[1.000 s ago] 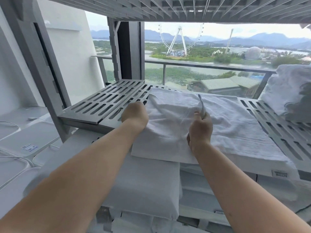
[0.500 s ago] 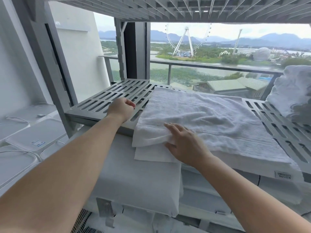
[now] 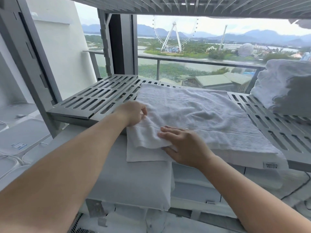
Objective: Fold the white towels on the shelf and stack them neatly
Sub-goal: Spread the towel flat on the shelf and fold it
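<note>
The towel lies spread across the middle of the shelf, its near left corner hanging over the front edge. The step in hand looks like folding the left side over. The left grip pinches the towel's left edge with curled fingers and lifts a flap. The right grip lies flat on that flap at the front edge, fingers straight, clasping nothing.

To do it well, I judge, the right should pin the crease line while the left carries the edge level toward the right end, so the borders meet. The overhanging corner wants drawing back onto the shelf first, or the fold may skew.

The towel is white terry, rumpled in the middle, with a woven band near the front. It seems already doubled, a lower layer showing under the flap. A heap of white towels sits at the shelf's right end, apart from it.
</note>
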### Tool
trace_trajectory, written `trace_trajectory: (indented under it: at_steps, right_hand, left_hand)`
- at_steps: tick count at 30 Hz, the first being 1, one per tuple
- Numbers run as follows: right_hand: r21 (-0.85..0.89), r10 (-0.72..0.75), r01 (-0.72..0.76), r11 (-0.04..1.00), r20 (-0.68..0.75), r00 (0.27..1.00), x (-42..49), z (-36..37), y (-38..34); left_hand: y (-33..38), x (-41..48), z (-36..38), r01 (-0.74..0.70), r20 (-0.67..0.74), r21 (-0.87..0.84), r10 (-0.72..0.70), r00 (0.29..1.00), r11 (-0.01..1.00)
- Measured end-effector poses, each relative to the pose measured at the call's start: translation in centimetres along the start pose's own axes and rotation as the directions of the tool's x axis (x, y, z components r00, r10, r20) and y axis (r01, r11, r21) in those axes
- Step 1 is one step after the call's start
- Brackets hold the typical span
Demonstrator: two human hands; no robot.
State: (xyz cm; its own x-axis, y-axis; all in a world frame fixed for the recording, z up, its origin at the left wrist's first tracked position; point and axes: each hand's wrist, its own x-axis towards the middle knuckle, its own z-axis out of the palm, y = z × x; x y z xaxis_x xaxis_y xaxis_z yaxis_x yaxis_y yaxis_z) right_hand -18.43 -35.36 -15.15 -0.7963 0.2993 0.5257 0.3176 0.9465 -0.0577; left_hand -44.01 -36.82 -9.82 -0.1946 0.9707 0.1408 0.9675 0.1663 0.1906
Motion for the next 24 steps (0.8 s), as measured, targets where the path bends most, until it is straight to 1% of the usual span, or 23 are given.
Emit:
trace_trajectory:
  at_steps: [1, 3, 5, 6, 8, 9, 10, 11, 12, 14, 15, 16, 18, 19, 20, 21, 22, 23, 24]
  right_hand:
    - [0.065, 0.042, -0.043, 0.997, 0.017, 0.999, 0.0, -0.1, 0.1]
    - [0.214, 0.215, -0.22, 0.952, 0.046, 0.975, 0.8, -0.7, 0.3]
    - [0.289, 0.41, -0.398, 0.871, 0.019, 0.912, 1.8, -1.4, 0.8]
    - [0.284, 0.472, -0.444, 0.85, -0.038, 0.881, 2.1, -1.6, 1.2]
    - [0.168, 0.515, -0.49, 0.855, -0.171, 0.84, 2.3, -2.0, 2.6]
    - [0.09, 0.535, -0.529, 0.844, -0.201, 0.82, 2.2, -2.2, 3.5]
    - [0.015, 0.576, -0.584, 0.812, -0.182, 0.797, 2.1, -2.3, 4.5]
    - [-0.049, 0.631, -0.638, 0.768, -0.111, 0.768, 2.0, -2.2, 5.6]
    - [-0.115, 0.684, -0.68, 0.724, 0.0, 0.729, 1.9, -2.1, 6.5]
    - [-0.231, 0.733, -0.696, 0.68, 0.227, 0.642, 1.8, -1.8, 7.5]
    - [-0.263, 0.738, -0.691, 0.674, 0.291, 0.609, 1.9, -1.7, 7.7]
    - [-0.278, 0.736, -0.685, 0.674, 0.329, 0.591, 2.0, -1.7, 7.8]
    - [-0.271, 0.732, -0.684, 0.677, 0.338, 0.591, 2.0, -1.9, 8.0]
    - [-0.258, 0.734, -0.689, 0.677, 0.3, 0.609, 1.9, -2.3, 8.1]
    - [-0.235, 0.734, -0.696, 0.679, 0.226, 0.64, 1.6, -2.7, 8.2]
    - [-0.194, 0.729, -0.704, 0.683, 0.123, 0.673, 1.3, -3.1, 8.2]
    - [-0.146, 0.723, -0.712, 0.687, 0.028, 0.691, 1.0, -3.4, 8.3]
    - [-0.118, 0.715, -0.713, 0.691, -0.026, 0.698, 0.6, -3.7, 8.5]
    - [-0.109, 0.708, -0.708, 0.698, -0.041, 0.705, 0.3, -3.9, 8.7]
  left_hand:
    - [0.5, 0.3, 0.1, -0.023, -0.042, 0.005, 0.023, 0.999, 1.0]
    - [1.8, 0.7, 0.6, -0.055, -0.089, -0.087, 0.047, 0.995, 0.995]
    - [3.3, 1.3, 1.3, -0.086, -0.076, -0.21, 0.071, 0.995, 0.974]
    - [4.0, 1.7, 1.6, -0.1, -0.065, -0.244, 0.086, 0.994, 0.965]
    - [4.9, 2.5, 2.0, -0.109, -0.047, -0.257, 0.1, 0.994, 0.96]
    - [5.1, 2.9, 2.1, -0.101, -0.048, -0.228, 0.093, 0.995, 0.968]
    - [5.2, 3.2, 2.1, -0.098, -0.06, -0.17, 0.089, 0.994, 0.981]
    - [5.2, 3.5, 2.1, -0.099, -0.069, -0.085, 0.094, 0.993, 0.991]
    - [5.2, 3.9, 2.0, -0.096, -0.067, 0.003, 0.096, 0.993, 0.995]
    - [5.4, 4.6, 1.9, -0.071, -0.067, 0.14, 0.081, 0.994, 0.988]
    - [5.6, 5.0, 1.9, -0.063, -0.086, 0.178, 0.079, 0.993, 0.982]
    - [5.9, 5.6, 2.0, -0.067, -0.119, 0.189, 0.091, 0.989, 0.98]
    - [7.1, 6.7, 2.7, -0.117, -0.207, 0.107, 0.137, 0.969, 0.987]
    - [7.8, 7.4, 3.1, -0.153, -0.233, 0.022, 0.154, 0.96, 0.988]
    - [8.5, 8.2, 3.6, -0.174, -0.213, -0.078, 0.154, 0.965, 0.982]
    - [9.0, 8.8, 4.0, -0.163, -0.14, -0.161, 0.141, 0.98, 0.973]
    - [9.5, 9.4, 4.6, -0.133, -0.021, -0.183, 0.131, 0.991, 0.974]
    - [9.9, 9.7, 5.2, -0.121, 0.109, -0.116, 0.134, 0.985, 0.986]
    - [10.1, 9.9, 5.7, -0.133, 0.21, -0.011, 0.133, 0.969, 0.991]
